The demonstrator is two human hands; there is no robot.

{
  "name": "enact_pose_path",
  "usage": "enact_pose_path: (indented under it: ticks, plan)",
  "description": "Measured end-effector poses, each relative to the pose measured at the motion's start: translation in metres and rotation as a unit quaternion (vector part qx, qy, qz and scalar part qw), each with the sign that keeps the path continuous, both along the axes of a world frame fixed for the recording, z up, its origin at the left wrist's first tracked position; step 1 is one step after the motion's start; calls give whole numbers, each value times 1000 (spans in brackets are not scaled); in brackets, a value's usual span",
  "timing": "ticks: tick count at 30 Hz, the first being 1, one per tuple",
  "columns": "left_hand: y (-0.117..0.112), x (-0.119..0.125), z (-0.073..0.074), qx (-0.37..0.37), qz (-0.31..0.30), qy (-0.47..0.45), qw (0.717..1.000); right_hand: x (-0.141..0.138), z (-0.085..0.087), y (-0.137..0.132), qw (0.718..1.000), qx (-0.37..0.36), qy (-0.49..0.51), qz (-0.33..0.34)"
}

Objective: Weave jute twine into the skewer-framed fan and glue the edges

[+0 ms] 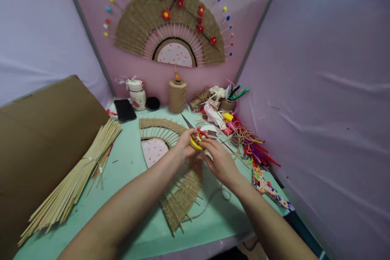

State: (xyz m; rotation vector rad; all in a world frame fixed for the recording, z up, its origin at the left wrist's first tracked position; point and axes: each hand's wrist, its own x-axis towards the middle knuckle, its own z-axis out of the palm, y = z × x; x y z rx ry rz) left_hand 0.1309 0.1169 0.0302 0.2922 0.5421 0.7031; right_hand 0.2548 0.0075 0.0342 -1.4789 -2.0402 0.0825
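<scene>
My left hand [185,143] and my right hand [217,159] meet over a half-woven jute fan [183,195] lying on the green table [128,170]. Both hands pinch a small yellow and red object [196,141]; it looks like a looped handle, but I cannot name it. Under them the fan's bare wooden spokes [161,132] spread round a pink dotted half-disc [152,150]. A loose jute cord [210,203] trails from the fan's woven edge toward me.
A bundle of thin wooden sticks [73,178] lies at the left beside a brown cardboard sheet [39,142]. At the back stand a jute spool [177,95], a white jar [137,93], a black phone [124,109]. Pipe cleaners [256,146] clutter the right. A finished fan [170,24] hangs on the wall.
</scene>
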Motion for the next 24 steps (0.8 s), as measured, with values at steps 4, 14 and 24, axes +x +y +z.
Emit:
enact_pose_path:
  ticks: [4,14,24]
  plan:
    - [-10,-32,-11,24,10,39,999,41,6,4,997,2,73,-35]
    - [-36,-76,-13,45,10,30,998,62,-42,73,972,-196,-131,24]
    - [-52,-76,-27,83,41,59,994,-12,10,107,990,-120,76,-22]
